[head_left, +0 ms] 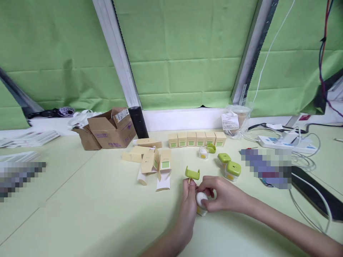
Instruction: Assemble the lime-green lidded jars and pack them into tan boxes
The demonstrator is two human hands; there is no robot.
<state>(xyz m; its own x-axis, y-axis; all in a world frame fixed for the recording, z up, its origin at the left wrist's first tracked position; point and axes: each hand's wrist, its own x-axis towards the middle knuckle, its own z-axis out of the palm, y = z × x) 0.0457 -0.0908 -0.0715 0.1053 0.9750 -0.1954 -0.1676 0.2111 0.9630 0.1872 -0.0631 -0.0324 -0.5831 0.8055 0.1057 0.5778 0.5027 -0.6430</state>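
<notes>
Near the front middle of the table, my left hand (189, 200) is closed around the side of a small clear container with a white round top (201, 198). A green lid (192, 174) stands open just above its fingertips. My right hand (218, 194) reaches in from the right, thumb and fingers pinching the white round top. To the right sit two similar containers with green lids, one nearer (233, 169) and one behind (224, 158). Another container (203, 152), its green lid (211, 148) open, stands farther back.
Several small cream boxes (191, 139) stand in a row at the back. Opened cream cartons (150, 160) lie left of centre, before a brown cardboard box (112, 130) and a black cylinder (138, 122). A power strip (288, 144), cables and a dark phone-like slab (316, 194) are at right.
</notes>
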